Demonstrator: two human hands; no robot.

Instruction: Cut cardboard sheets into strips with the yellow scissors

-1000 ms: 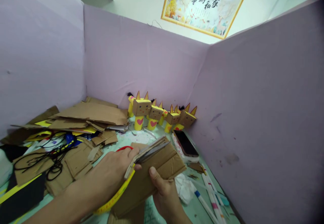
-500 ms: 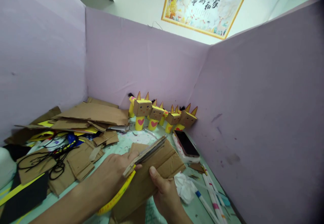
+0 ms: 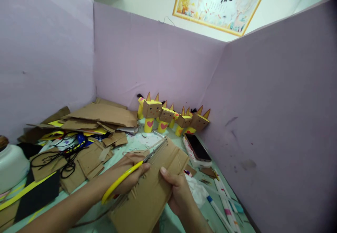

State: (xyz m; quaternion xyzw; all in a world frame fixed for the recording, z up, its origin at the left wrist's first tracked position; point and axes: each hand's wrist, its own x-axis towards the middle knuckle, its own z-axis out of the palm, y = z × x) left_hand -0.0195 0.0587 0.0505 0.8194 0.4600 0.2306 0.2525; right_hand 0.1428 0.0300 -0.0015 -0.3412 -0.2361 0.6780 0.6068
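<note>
My left hand (image 3: 131,180) is closed around the yellow handles of a pair of scissors (image 3: 118,180). The blades lie along the upper left edge of a brown cardboard piece (image 3: 150,194), pointing away from me. That edge looks ragged, with small torn bits. On the right side, my right hand (image 3: 180,192) grips the same cardboard, thumb on top and fingers hidden underneath. A thin brown strip (image 3: 92,221) curves below my left wrist.
Cardboard sheets (image 3: 105,113) and black cord (image 3: 68,155) are piled at left, near a white jar (image 3: 13,169). Yellow box-headed figures (image 3: 152,110) stand at the back. A phone (image 3: 198,147), crumpled tissue (image 3: 196,191) and white markers (image 3: 223,205) lie right. Purple panels (image 3: 158,60) enclose the table.
The cardboard strip that stood along the scissor blades no longer covers them. My left thumb now shows beside the handle. The whole view has shifted slightly.
</note>
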